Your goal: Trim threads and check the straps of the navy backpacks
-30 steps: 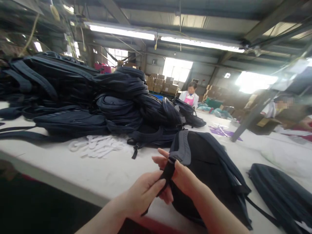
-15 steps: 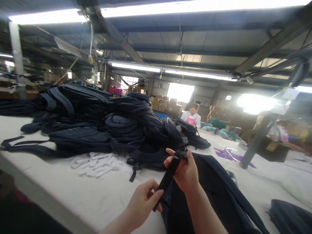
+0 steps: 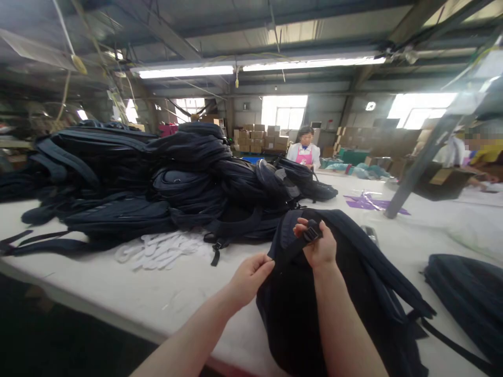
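Observation:
A dark navy backpack [image 3: 293,319] lies on the white table in front of me, its black back panel facing up. My left hand [image 3: 253,277] pinches the end of a black webbing strap [image 3: 291,252] at the bag's left edge. At the strap's other end, my right hand [image 3: 320,246] is closed around a black plastic buckle [image 3: 311,233]. Between the hands the strap runs at a slant across the bag. A padded shoulder strap [image 3: 377,262] curves along the bag's right side.
A large heap of navy backpacks [image 3: 188,193] covers the table's far left. White strips [image 3: 161,250] lie before it. Another dark bag [image 3: 463,298] is at right, beyond a grey post [image 3: 416,167] and purple pieces [image 3: 365,202]. A co-worker in a pink apron [image 3: 304,154] stands across the table.
My view has tilted downward, showing more of the backpack. Both hands have shifted right in the picture, still holding the strap and buckle, and the strap now lies flatter.

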The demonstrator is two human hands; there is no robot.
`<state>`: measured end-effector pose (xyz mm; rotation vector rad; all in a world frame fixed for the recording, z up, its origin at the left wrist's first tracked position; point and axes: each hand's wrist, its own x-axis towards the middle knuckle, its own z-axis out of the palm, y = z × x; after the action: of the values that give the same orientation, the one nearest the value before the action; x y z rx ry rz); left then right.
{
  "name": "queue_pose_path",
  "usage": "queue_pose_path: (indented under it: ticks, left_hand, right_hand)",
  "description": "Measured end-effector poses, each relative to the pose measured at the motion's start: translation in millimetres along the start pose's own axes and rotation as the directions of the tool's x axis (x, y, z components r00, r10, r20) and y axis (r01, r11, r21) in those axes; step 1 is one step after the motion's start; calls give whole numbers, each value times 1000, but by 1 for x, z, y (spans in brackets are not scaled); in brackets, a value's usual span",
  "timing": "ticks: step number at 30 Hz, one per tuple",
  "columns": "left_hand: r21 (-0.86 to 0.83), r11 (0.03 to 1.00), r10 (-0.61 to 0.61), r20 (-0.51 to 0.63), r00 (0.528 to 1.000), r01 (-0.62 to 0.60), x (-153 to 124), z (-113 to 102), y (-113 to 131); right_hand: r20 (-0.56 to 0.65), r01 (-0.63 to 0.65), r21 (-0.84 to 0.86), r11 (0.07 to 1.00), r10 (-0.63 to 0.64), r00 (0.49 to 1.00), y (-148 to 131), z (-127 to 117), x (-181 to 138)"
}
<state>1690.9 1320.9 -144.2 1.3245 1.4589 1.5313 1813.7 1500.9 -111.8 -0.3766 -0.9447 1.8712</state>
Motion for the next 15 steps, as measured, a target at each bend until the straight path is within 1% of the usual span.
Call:
queue_pose_path:
  ticks: [2, 3, 4, 6, 8, 9, 11, 12, 13, 15]
  left_hand:
    - [-17, 999, -40, 14, 999, 40, 16, 2, 1]
    - [-5, 999, -32, 26, 999, 32, 24, 2, 4]
    - [19, 1000, 1, 32, 999, -2, 32, 0, 9]
    - [88, 990, 113, 19, 993, -114, 44, -4, 23]
    - [169, 963, 212, 6, 977, -210, 48, -9, 41]
    - [206, 950, 237, 14, 971, -235, 47, -10, 49]
    - [281, 927, 242, 64, 968, -250, 41, -8, 56]
    - [318, 916, 227, 86, 970, -243, 37, -6, 54]
    - [348, 911, 199, 98, 975, -221, 33, -3, 49]
    - [370, 919, 108, 100, 989, -138, 26, 2, 30]
  right_hand:
    - [-19, 20, 31, 999, -19, 1000, 0, -15, 6]
    - [-15, 31, 44, 999, -31, 999, -2, -21, 9]
    - [2, 46, 53, 998, -47, 999, -4, -25, 11]
    - [57, 107, 53, 993, -110, 992, -8, -30, 13]
    - [91, 195, 27, 981, -196, 976, -11, -31, 16]
    - [87, 225, 9, 974, -225, 971, -10, -31, 18]
    - [52, 237, -12, 972, -236, 970, -9, -34, 24]
    - [20, 234, -11, 972, -234, 972, -8, -37, 29]
    - [-28, 231, -3, 973, -231, 973, -7, -41, 34]
    - [-174, 237, 9, 972, -232, 957, -7, -53, 46]
